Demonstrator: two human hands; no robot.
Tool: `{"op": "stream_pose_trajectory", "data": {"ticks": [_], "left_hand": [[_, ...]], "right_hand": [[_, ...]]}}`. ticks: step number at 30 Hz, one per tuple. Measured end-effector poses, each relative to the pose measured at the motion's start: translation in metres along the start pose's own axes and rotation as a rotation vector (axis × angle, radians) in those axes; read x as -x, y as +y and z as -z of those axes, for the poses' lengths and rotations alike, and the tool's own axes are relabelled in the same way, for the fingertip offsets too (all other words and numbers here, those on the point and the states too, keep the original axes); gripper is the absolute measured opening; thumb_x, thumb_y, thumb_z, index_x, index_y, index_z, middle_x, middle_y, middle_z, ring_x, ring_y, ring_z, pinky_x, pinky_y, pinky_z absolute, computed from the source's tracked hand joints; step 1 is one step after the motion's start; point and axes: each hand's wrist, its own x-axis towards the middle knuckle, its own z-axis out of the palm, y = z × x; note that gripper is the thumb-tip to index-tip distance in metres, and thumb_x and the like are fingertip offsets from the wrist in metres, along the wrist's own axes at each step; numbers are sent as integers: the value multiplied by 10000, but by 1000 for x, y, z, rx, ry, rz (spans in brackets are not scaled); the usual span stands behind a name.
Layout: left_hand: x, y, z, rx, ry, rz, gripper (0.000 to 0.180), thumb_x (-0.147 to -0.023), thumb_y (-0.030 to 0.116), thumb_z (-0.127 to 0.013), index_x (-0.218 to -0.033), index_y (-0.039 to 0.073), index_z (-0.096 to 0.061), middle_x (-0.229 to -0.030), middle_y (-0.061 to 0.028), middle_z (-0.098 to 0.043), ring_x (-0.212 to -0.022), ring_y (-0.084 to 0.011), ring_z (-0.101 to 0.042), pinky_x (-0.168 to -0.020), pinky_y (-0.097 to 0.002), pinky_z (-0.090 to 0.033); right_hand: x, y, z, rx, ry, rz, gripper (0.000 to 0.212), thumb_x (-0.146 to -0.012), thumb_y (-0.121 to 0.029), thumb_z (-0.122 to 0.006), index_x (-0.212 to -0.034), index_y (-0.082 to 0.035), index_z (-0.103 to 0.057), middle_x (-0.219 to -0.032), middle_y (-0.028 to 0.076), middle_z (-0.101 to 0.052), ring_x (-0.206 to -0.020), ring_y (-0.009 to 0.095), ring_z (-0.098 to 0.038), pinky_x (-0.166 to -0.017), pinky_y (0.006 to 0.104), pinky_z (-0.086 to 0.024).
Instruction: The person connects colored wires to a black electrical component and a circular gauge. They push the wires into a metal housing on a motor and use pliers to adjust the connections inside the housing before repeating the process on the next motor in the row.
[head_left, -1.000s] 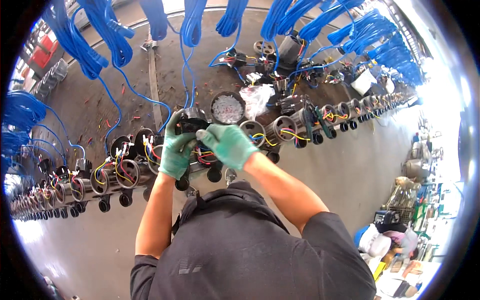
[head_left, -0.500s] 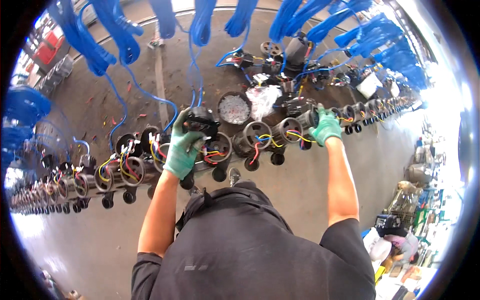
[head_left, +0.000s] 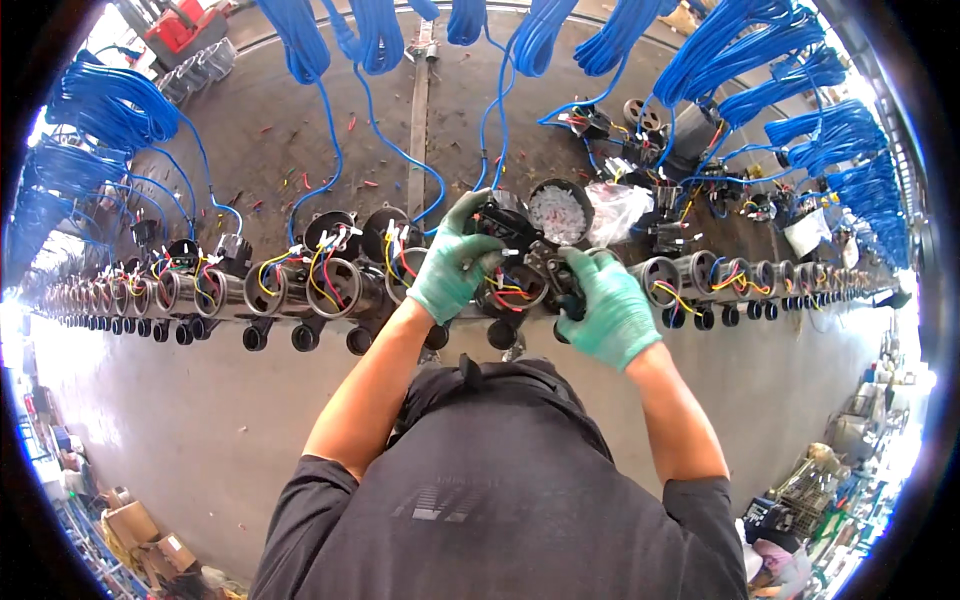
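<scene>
My left hand (head_left: 452,268), in a green glove, grips a black moulded part (head_left: 503,218) with a blue cable (head_left: 497,140) running up from it. Its fingers curl round the part's left side. Close by on the right, my right hand (head_left: 610,305), gloved in green too, closes on a small dark part (head_left: 553,270); its fingers partly hide the shape. Both parts are held above a dark round housing (head_left: 522,287) with red and yellow wires in its open face. A white connector shows by the left fingertips.
Similar round housings (head_left: 345,285) with coloured wires line the bench edge. Behind them are a bowl (head_left: 589,200) of small whitish pieces and a clear plastic bag (head_left: 620,212). Coiled blue cables (head_left: 545,35) hang at the far side. Loose wired parts (head_left: 680,190) lie at the right.
My right hand has moved left from the housings on the right and now holds a dark part beside my left hand. The view has shifted left; my left hand keeps the black part.
</scene>
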Motion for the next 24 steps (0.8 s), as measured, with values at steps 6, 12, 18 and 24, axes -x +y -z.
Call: {"op": "stream_pose_trajectory", "data": {"ticks": [6,12,18,24], "left_hand": [[0,-2,4,-79,-11,-30,267,-768,-37,-822,-1016,50,-776,-1557,-229,-449,-1353,-390,-559,-1116,-419,-487],[1,-2,4,-68,2,-80,265,-767,-21,-826,-1017,58,-783,-1554,-243,-450,-1378,-415,-543,-1126,-427,-483],[0,-1,8,-21,-22,-112,281,-774,-23,-811,-1043,49,-771,-1559,-237,-454,-1410,-417,-513,-1152,-433,-456],[1,-2,5,-53,-66,-62,261,-821,-34,-786,-1074,15,-741,-1609,-205,-425,-1480,-397,-444,-1190,-436,-416]], "right_hand": [[-5,-9,-24,-35,-8,6,827,-696,-210,-845,-1449,-20,-561,-1140,227,-616,-1041,410,-636,-913,484,-532],[-10,-21,-30,-22,-25,-47,831,-706,-210,-845,-1450,1,-540,-1170,242,-612,-1067,412,-646,-920,489,-545],[-21,-27,-44,33,-164,-99,743,-739,-218,-847,-1370,4,-524,-1184,246,-609,-1054,428,-673,-891,484,-574],[-24,-23,-43,36,-230,-146,721,-748,-226,-843,-1345,6,-514,-1143,230,-618,-1054,411,-684,-883,482,-578]]}}
